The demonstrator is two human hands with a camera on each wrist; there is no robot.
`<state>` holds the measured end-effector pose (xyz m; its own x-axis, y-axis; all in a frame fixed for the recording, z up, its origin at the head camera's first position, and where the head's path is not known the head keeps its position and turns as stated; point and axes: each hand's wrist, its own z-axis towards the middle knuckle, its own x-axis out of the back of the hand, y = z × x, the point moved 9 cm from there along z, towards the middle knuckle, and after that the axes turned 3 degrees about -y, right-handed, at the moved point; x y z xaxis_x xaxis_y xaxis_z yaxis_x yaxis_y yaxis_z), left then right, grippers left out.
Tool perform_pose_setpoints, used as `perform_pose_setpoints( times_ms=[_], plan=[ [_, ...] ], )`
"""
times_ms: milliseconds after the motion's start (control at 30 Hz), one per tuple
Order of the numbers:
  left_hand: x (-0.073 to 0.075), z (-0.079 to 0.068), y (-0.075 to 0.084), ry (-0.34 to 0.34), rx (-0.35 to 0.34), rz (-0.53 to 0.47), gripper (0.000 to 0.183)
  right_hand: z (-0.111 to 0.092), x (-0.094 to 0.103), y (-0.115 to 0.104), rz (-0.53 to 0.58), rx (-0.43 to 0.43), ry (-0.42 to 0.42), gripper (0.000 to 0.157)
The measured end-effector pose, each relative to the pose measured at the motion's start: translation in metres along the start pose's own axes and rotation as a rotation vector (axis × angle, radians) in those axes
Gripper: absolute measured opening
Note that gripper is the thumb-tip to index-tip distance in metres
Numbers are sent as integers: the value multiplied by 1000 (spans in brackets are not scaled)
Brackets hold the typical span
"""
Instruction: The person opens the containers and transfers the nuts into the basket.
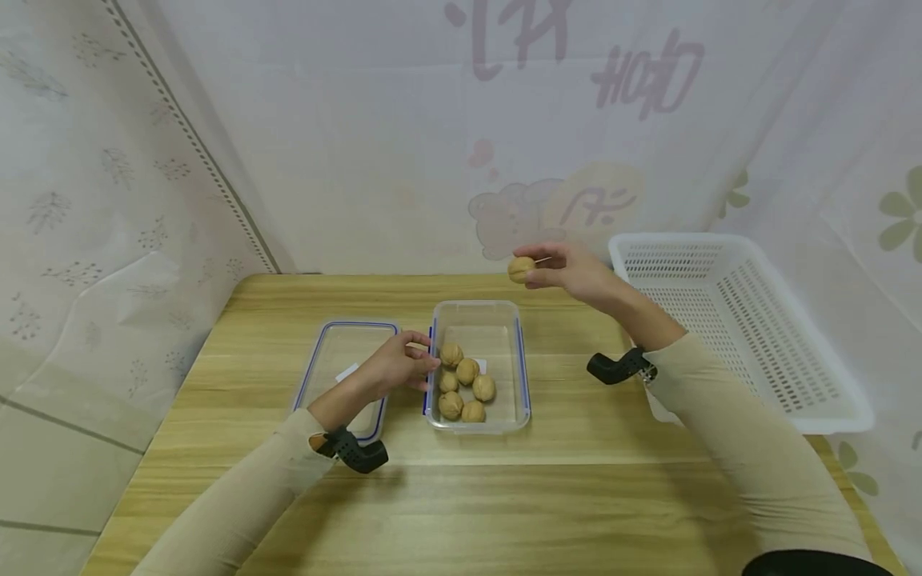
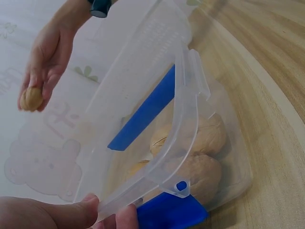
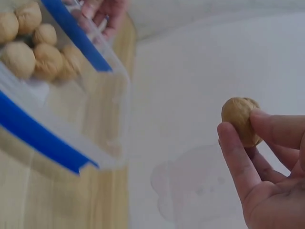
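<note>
My right hand (image 1: 569, 274) pinches a walnut (image 1: 522, 270) between thumb and fingers, in the air behind and to the right of a clear plastic food container (image 1: 497, 320). In the right wrist view the same walnut (image 3: 238, 119) sits at the fingertips. Several walnuts (image 1: 467, 371) lie inside the container, mostly toward its left and front. At the container's left side is my left hand (image 1: 399, 364). The left wrist view shows its thumb (image 2: 88, 210) and fingers pinching the container's rim, beside a blue strip (image 2: 171, 212).
The container's clear lid (image 1: 346, 344), edged in blue, lies on the wooden table (image 1: 461, 504) at the left, partly under my left forearm. A white perforated plastic basket (image 1: 792, 320) stands at the right, below my right forearm. Printed cloth (image 1: 360, 160) hangs behind the table.
</note>
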<state>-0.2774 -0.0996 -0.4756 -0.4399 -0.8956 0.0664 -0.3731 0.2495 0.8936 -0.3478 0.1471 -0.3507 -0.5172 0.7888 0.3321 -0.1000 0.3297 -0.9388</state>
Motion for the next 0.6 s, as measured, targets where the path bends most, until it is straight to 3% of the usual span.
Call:
perform_pose_setpoints(
  times_ms=[333, 600],
  plan=[
    [0, 0, 0, -1, 1, 1, 45, -37, 70, 15, -24, 43, 132, 45],
    [0, 0, 0, 3, 5, 6, 45, -66, 120, 36, -8, 15, 199, 46]
  ],
)
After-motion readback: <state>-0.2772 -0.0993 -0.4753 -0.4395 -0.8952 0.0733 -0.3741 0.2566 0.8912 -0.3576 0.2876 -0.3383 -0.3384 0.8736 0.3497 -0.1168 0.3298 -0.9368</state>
